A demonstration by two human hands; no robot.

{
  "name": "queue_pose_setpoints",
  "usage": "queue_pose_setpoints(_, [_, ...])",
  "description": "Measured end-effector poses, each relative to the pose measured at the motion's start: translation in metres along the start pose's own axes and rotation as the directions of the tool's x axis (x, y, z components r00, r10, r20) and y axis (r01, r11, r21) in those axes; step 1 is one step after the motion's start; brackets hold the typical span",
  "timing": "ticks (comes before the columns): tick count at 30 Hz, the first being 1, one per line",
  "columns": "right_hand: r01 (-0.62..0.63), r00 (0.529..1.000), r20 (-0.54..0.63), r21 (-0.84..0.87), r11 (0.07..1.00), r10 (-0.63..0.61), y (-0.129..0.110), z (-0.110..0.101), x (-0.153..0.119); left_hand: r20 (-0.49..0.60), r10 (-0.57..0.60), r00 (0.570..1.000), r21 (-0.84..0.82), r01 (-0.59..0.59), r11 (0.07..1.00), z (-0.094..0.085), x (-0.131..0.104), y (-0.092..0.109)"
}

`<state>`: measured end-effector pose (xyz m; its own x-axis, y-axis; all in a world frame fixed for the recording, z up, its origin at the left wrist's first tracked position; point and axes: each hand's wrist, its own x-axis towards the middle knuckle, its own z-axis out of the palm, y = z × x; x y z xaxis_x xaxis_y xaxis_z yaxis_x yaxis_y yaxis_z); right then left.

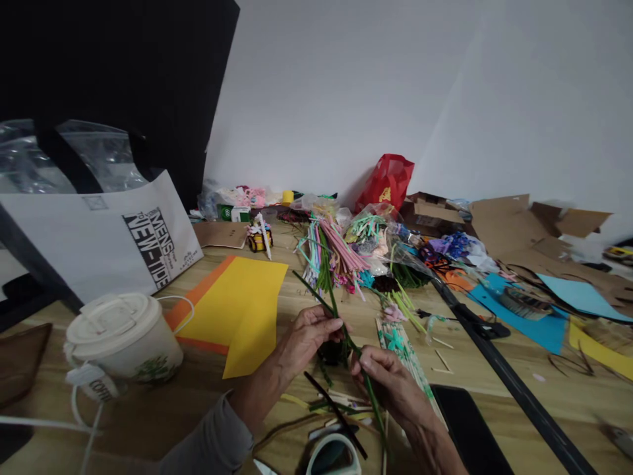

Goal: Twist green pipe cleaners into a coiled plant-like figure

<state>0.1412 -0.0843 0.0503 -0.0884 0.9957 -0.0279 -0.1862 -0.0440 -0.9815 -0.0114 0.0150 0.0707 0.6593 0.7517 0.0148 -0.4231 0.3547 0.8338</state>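
Long green pipe cleaners [351,342] cross in the middle of the view, above the table. My left hand [309,336] pinches them near the crossing, thumb against fingers. Lower and to the right, my right hand [390,379] grips the same green stems between thumb and fingers, with one end trailing down past it. Beneath my hands lie cut stems and thin sticks. A roll of tape [333,454] stands at the near edge, beside the tip of a scissors blade [265,467]. A small dark thing behind my fingers is partly hidden.
A big pile of coloured pipe cleaners [336,247] lies ahead. Yellow sheets [252,297], a lidded white cup [126,336] and a white bag [99,244] are on the left. A black phone [467,429], a dark strip [514,382] and cardboard boxes [504,218] are right.
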Motion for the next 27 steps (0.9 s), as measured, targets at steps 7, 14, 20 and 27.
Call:
queue_pose_setpoints(7, [0.302,0.933,0.052,-0.652,0.695,-0.357,-0.013,0.009,-0.002,-0.188,0.083,0.979,0.08,-0.069,0.994,-0.004,0.006,-0.011])
queue_pose_setpoints(14, [0.157,0.98,-0.002,-0.606,0.78,-0.199,-0.009,0.004,-0.004,-0.046,-0.009,0.999,-0.016,0.008,1.0,-0.007,0.006,-0.01])
queue_pose_setpoints(20, [-0.075,0.99,0.122,0.028,0.997,0.071,-0.002,0.008,-0.005,0.152,-0.057,0.987,-0.017,0.061,0.998,-0.006,-0.001,-0.002])
queue_pose_setpoints(27, [-0.087,0.991,0.115,0.201,0.976,0.065,0.013,0.017,-0.002,0.281,-0.146,0.948,0.053,0.137,0.989,-0.015,0.0,0.002])
